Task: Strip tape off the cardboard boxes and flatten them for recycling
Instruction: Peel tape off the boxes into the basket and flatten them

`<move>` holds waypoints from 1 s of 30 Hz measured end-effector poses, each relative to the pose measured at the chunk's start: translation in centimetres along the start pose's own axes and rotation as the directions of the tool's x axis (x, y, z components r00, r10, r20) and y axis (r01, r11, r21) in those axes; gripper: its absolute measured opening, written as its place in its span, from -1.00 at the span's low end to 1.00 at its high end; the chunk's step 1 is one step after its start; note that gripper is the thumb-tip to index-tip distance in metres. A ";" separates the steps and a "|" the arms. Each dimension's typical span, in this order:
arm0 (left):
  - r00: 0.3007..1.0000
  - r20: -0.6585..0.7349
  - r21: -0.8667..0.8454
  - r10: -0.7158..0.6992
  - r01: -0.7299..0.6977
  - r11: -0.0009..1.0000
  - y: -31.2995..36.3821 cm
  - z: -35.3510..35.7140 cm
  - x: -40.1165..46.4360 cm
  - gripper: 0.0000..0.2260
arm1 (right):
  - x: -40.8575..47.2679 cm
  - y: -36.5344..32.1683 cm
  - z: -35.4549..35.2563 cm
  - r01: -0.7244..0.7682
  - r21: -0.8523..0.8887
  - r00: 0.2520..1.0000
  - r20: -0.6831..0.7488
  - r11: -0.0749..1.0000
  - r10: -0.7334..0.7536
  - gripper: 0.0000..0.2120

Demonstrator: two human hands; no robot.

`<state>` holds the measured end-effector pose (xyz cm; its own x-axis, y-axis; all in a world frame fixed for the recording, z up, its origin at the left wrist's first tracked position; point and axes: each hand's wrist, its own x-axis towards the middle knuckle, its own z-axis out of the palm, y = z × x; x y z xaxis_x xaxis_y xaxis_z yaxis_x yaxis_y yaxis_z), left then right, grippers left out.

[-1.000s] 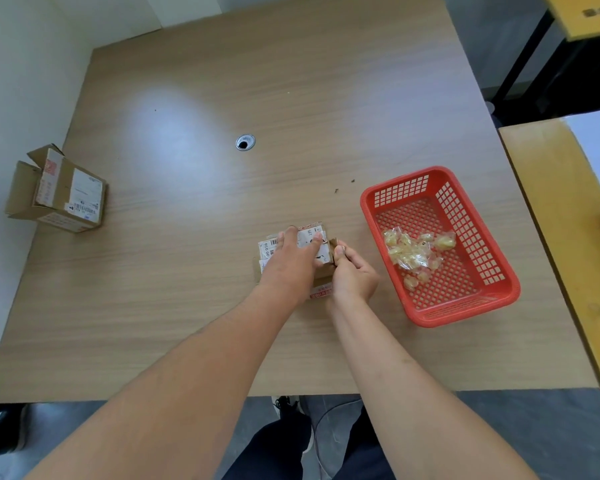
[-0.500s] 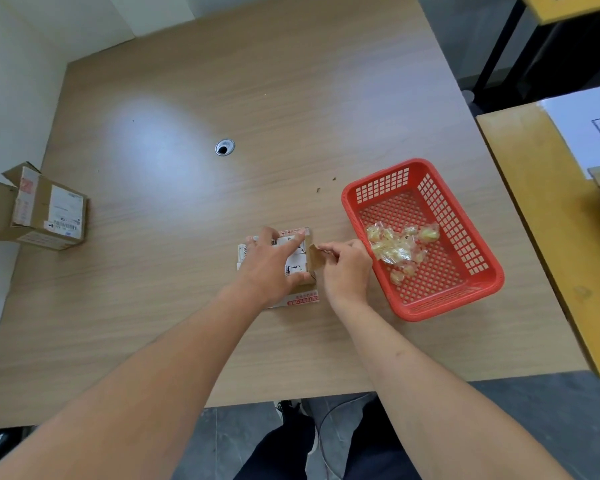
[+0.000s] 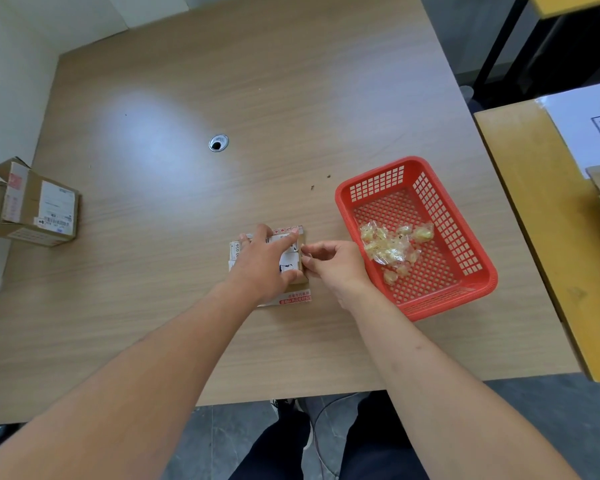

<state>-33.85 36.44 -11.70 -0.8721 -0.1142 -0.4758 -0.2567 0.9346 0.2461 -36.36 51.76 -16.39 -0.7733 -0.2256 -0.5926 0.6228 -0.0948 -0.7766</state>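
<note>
Pressing the box [image 3: 288,268] to the bench [image 3: 291,98] beneath our flat, spread left hand [image 3: 265,265], we pinch its right edge with our curled right hand [image 3: 333,263], touching the box's side.

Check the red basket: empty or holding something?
Holding something: the red basket has a small pile of crumpled clear tape on its floor, well below the rim.

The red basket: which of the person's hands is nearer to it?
Right. The right hand sits just beside the red basket, near its left rim; the left hand lies farther left, on the small box.
</note>
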 end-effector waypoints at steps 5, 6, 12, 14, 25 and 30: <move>1.000 0.002 0.016 -0.003 0.003 1.000 0.2 -0.1 -0.2 -0.34 | 0.3 0.1 0.5 0.024 -0.241 0.977 -0.200 0.970 -0.074 -0.79; 1.000 0.002 0.017 -0.007 0.007 1.000 0.3 -0.1 -0.3 -0.34 | 0.5 0.3 0.6 0.053 -0.326 0.968 -0.215 0.944 -0.128 -0.80; 1.000 0.006 0.046 -0.020 0.020 0.999 0.6 -0.1 -0.2 -0.34 | 0.5 -0.4 1.0 0.180 -0.804 0.948 -0.012 0.567 -0.319 -0.82; 1.000 0.012 0.037 -0.024 0.023 0.999 0.6 -0.1 -0.3 -0.33 | 0.2 -0.6 0.8 0.183 -0.898 0.946 0.051 0.401 -0.319 -0.86; 1.000 0.017 0.026 -0.024 0.023 0.999 1.1 -0.6 -0.3 -0.37 | 0.3 1.1 -0.6 -0.083 -0.467 0.988 -0.154 0.880 0.012 -0.71; 1.000 0.011 0.002 -0.027 0.027 1.000 1.3 -0.5 -0.3 -0.35 | 1.0 0.8 0.0 -0.183 -0.136 0.973 -0.168 0.974 0.159 -0.87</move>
<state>-34.14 37.49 -10.79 -0.8603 -0.1353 -0.4914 -0.2791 0.9318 0.2322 -36.59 51.42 -17.62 -0.6733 -0.0719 -0.7359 0.7314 0.0811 -0.6771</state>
